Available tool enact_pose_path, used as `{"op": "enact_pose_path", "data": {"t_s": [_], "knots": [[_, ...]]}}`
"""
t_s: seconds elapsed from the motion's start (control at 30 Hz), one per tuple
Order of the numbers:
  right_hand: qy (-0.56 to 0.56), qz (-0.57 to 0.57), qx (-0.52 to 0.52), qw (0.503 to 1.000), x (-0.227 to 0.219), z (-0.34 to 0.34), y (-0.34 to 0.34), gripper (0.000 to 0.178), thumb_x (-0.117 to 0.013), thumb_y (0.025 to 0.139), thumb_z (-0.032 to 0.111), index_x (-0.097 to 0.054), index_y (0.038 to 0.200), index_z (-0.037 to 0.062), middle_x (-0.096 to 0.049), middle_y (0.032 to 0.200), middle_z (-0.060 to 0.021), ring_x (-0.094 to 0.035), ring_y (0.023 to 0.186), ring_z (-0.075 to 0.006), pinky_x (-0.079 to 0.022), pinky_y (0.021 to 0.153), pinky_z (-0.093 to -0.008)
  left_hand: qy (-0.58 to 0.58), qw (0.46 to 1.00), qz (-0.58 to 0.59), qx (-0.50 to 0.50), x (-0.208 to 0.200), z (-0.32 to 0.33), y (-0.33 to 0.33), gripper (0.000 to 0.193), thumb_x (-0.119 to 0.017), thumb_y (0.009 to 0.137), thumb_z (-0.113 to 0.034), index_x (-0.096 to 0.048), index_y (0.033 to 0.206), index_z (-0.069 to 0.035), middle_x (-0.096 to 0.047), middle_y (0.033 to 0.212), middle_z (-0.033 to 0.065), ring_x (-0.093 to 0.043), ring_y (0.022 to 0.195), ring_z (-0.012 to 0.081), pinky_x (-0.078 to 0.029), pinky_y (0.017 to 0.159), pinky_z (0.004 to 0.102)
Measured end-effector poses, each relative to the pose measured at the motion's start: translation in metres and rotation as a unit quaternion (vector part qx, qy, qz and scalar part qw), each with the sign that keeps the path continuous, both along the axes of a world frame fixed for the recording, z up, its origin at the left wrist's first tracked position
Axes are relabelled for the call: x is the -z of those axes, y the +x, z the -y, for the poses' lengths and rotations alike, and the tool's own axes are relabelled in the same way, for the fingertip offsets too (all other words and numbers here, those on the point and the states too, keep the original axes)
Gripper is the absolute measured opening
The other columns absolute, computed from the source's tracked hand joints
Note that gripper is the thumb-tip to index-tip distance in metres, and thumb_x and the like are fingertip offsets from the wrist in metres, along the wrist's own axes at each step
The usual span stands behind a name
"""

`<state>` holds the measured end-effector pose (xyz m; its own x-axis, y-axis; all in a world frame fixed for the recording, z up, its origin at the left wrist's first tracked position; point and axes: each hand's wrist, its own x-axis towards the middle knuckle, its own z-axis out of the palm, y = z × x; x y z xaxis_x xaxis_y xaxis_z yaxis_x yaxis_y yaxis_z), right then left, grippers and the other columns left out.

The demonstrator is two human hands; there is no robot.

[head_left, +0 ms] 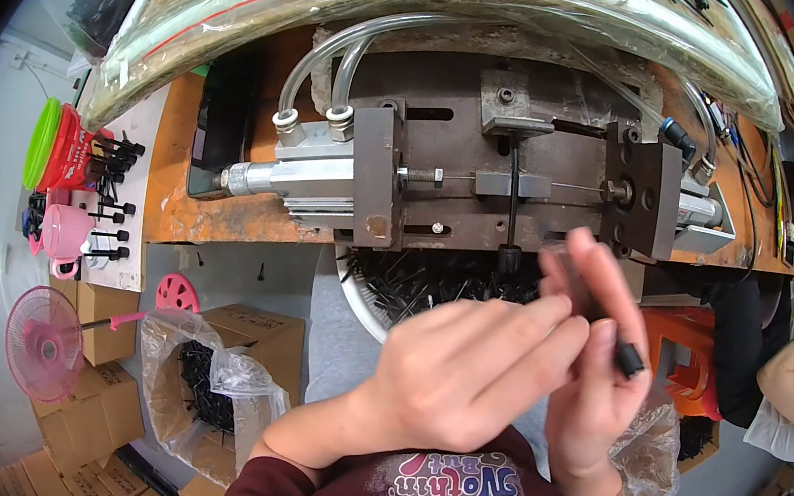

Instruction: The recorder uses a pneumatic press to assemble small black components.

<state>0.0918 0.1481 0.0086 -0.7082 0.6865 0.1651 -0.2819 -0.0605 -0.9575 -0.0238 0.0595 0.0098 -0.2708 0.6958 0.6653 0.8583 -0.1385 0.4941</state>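
"Looking down, where was the black rod [512,198]?"

"Pointing toward the metal fixture's [464,227] near edge, left of the right hand's [592,391] fingertips. That hand's bent fingers held a black-knobbed piece [631,361]; the left hand's [462,365] curled, any hold hidden."

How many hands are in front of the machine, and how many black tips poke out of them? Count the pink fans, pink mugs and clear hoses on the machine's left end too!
Hands: 2, the left hand and right hand
Black tip: 1
Pink fan: 1
Pink mug: 1
Clear hoses: 2
Total: 7
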Motion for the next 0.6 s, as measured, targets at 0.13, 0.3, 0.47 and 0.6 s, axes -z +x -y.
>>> {"op": "enact_pose_path", "data": {"t_s": [0.13, 0.3, 0.47, 0.6], "knots": [[-0.028, -0.018, -0.036, 0.999, 0.0, 0.008, -0.002, 0.045, -0.038, 0.104, 0.016, -0.036, 0.141, -0.0107, -0.044, 0.143, -0.025, -0.053, 0.125, -0.0356, -0.042, 0.106, -0.0426, 0.029, 0.997, 0.066, 0.033, 0.0, 0.001, -0.003, 0.036, -0.081, 0.069, -0.003, -0.069, 0.103, -0.001, -0.069, 0.095, 0.0096, -0.068, 0.073, 0.0211, -0.054, 0.06, 0.0285], [0.112, 0.035, 0.031, 0.993, 0.002, -0.01, 0.007, 0.041, -0.039, 0.104, 0.016, -0.044, 0.134, -0.0112, -0.055, 0.131, -0.0249, -0.065, 0.107, -0.0295, -0.05, 0.095, -0.0384, -0.026, 0.999, 0.045, 0.009, -0.008, 0.009, -0.01, 0.035, -0.08, 0.065, 0.001, -0.071, 0.099, 0.001, -0.067, 0.1, 0.0123, -0.067, 0.078, 0.0237, -0.055, 0.065, 0.0318], [0.158, 0.057, 0.102, 0.98, -0.001, -0.013, 0.013, 0.067, -0.049, 0.098, 0.041, -0.038, 0.138, -0.0111, -0.046, 0.14, -0.0273, -0.056, 0.121, -0.0338, -0.041, 0.105, -0.0421, -0.099, 0.992, -0.048, -0.067, 0.001, -0.001, -0.018, 0.029, -0.076, 0.07, -0.005, -0.069, 0.098, 0.0, -0.066, 0.116, 0.014, -0.067, 0.08, 0.025, -0.055, 0.075, 0.0324], [0.143, 0.036, 0.106, 0.983, -0.004, -0.013, 0.016, 0.1, -0.042, 0.089, 0.072, -0.025, 0.147, -0.0076, -0.036, 0.147, -0.0291, -0.042, 0.134, -0.039, -0.026, 0.114, -0.0453, -0.14, 0.983, -0.091, -0.08, 0.0, -0.007, -0.02, 0.023, -0.074, 0.074, -0.007, -0.068, 0.095, -0.001, -0.065, 0.122, 0.0131, -0.067, 0.076, 0.0225, -0.054, 0.071, 0.0309]]}}
